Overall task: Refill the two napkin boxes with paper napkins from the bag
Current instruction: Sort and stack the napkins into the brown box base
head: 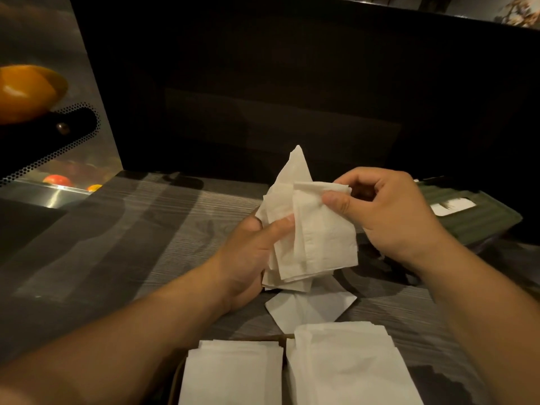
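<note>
1. The left hand is gripping a loose bunch of napkins above the desk, while the right hand is pinching the top sheet's upper edge — likely squaring the bunch before loading.
2. The bunch is standing roughly upright, long axis vertical, one corner pointing up and away.
3. Next, it probably needs aligning, then sliding into the green napkin box lying at the right — flat stacks are waiting nearer.

Head-worn view, forward and down, close over the table.
</note>
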Motion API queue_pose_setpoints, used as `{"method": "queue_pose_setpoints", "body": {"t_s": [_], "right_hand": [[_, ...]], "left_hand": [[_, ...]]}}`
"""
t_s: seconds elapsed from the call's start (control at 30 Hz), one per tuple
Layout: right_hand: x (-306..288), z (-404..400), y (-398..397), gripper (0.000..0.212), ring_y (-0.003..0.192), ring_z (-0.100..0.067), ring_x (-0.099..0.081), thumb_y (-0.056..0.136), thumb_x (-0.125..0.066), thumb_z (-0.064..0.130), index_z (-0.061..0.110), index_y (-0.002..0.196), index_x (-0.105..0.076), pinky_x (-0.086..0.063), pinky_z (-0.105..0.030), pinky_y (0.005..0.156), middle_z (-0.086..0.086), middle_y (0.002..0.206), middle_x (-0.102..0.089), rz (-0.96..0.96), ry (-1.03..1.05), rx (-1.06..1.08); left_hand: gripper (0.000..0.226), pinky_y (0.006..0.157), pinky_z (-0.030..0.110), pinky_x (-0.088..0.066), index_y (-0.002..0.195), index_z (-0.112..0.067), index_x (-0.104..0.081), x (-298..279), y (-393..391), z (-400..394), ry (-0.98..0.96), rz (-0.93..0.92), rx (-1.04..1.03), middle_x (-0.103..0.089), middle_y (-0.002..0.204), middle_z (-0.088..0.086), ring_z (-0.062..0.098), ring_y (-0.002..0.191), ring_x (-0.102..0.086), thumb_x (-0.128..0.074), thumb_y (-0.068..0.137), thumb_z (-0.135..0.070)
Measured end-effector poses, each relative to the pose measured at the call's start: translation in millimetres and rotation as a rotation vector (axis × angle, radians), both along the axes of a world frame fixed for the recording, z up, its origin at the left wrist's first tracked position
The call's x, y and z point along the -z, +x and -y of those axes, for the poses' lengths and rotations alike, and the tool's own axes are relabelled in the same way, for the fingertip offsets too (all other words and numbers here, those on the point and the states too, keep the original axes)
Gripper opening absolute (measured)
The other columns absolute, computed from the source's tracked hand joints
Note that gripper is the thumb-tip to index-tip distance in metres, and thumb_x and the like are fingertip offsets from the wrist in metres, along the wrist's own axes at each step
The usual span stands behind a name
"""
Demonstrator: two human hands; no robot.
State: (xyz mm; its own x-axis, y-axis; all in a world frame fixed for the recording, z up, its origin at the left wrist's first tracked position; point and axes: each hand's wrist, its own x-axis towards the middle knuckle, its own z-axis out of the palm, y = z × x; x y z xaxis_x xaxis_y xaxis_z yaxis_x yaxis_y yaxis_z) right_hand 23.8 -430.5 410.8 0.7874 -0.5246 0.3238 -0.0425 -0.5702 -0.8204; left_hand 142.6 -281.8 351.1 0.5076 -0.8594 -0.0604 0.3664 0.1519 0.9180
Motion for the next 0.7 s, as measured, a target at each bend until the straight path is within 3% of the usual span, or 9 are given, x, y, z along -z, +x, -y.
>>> {"method": "queue_pose_setpoints", "body": {"t_s": [0.13, 0.2, 0.27, 0.37, 0.43, 0.53, 0.6, 0.7], "right_hand": [[4.2, 0.8, 0.8, 0.005, 0.088, -0.001, -0.067, 0.088, -0.074, 0.03, 0.035, 0.089, -0.073, -0.059, -0.024, 0.068, 0.02, 0.092, -0.071, 0.096, -0.116, 0.111], [-6.3, 0.1, -3.2, 0.006, 0.09, 0.0, -0.068, 0.082, -0.075, 0.033, 0.034, 0.087, -0.072, -0.059, -0.019, 0.067, 0.021, 0.093, -0.072, 0.15, -0.089, 0.082], [-21.5, -1.3, -11.7, 0.012, 0.087, -0.003, -0.071, 0.074, -0.074, 0.03, 0.023, 0.084, -0.074, -0.056, -0.015, 0.067, 0.014, 0.089, -0.074, 0.108, 0.081, -0.129], [-29.5, -3.6, -17.5, 0.012, 0.086, -0.015, -0.074, 0.071, -0.076, 0.026, 0.017, 0.078, -0.078, -0.059, -0.023, 0.07, 0.0, 0.09, -0.076, -0.135, 0.243, -0.386], [-17.0, -6.1, -11.0, 0.017, 0.084, -0.013, -0.075, 0.076, -0.076, 0.032, 0.017, 0.085, -0.078, -0.06, -0.023, 0.067, 0.003, 0.091, -0.076, -0.235, 0.17, -0.29], [4.5, -16.1, 2.9, 0.013, 0.08, -0.007, -0.072, 0.082, -0.076, 0.038, 0.026, 0.085, -0.074, -0.057, -0.019, 0.06, 0.011, 0.089, -0.073, -0.165, 0.088, -0.072], [16.3, -19.0, 8.3, 0.015, 0.08, -0.008, -0.072, 0.081, -0.076, 0.04, 0.026, 0.084, -0.073, -0.059, -0.023, 0.061, 0.009, 0.088, -0.072, -0.101, 0.099, -0.048], [23.4, -14.4, 14.2, 0.01, 0.085, -0.007, -0.07, 0.088, -0.075, 0.031, 0.026, 0.095, -0.069, -0.061, -0.028, 0.073, 0.01, 0.093, -0.07, 0.003, 0.119, 0.048]], "left_hand": [[0.026, 0.075, 0.037, -0.061, 0.122, -0.023, -0.061, 0.1, -0.4, 0.7, 0.006, -0.039, -0.031, -0.074, 0.108, 0.004, 0.021, 0.094, -0.073, -0.055, 0.097, -0.021], [0.026, 0.073, 0.038, -0.062, 0.122, -0.021, -0.061, 0.6, 0.7, 1.0, 0.016, -0.051, -0.041, -0.074, 0.106, 0.006, 0.022, 0.091, -0.073, -0.055, 0.097, -0.02], [0.029, 0.076, 0.042, -0.06, 0.126, -0.02, -0.06, 0.8, 1.1, 0.6, 0.022, -0.053, -0.055, -0.074, 0.107, 0.008, 0.026, 0.094, -0.072, -0.054, 0.097, -0.019], [0.03, 0.088, 0.055, -0.055, 0.126, -0.024, -0.061, 1.0, 0.6, 0.1, 0.031, -0.032, -0.017, -0.071, 0.115, 0.012, 0.034, 0.105, -0.068, -0.053, 0.097, -0.023], [0.034, 0.096, 0.06, -0.05, 0.128, -0.026, -0.06, -0.3, -0.6, -1.5, 0.015, -0.01, 0.034, -0.069, 0.119, 0.013, 0.035, 0.11, -0.066, -0.051, 0.096, -0.033], [0.05, 0.092, 0.05, -0.055, 0.127, -0.028, -0.058, -5.8, -3.9, -5.7, -0.031, -0.002, 0.118, -0.07, 0.117, 0.008, 0.028, 0.108, -0.068, -0.054, 0.085, -0.055], [0.044, 0.084, 0.043, -0.059, 0.12, -0.03, -0.059, -4.5, -5.5, -4.9, -0.035, 0.083, 0.107, -0.073, 0.11, 0.005, 0.024, 0.102, -0.071, -0.069, 0.079, -0.04], [0.044, 0.083, 0.043, -0.059, 0.117, -0.032, -0.059, -0.7, -2.4, -2.0, 0.002, 0.16, -0.002, -0.074, 0.106, 0.001, 0.022, 0.1, -0.071, -0.069, 0.084, -0.006]]}}
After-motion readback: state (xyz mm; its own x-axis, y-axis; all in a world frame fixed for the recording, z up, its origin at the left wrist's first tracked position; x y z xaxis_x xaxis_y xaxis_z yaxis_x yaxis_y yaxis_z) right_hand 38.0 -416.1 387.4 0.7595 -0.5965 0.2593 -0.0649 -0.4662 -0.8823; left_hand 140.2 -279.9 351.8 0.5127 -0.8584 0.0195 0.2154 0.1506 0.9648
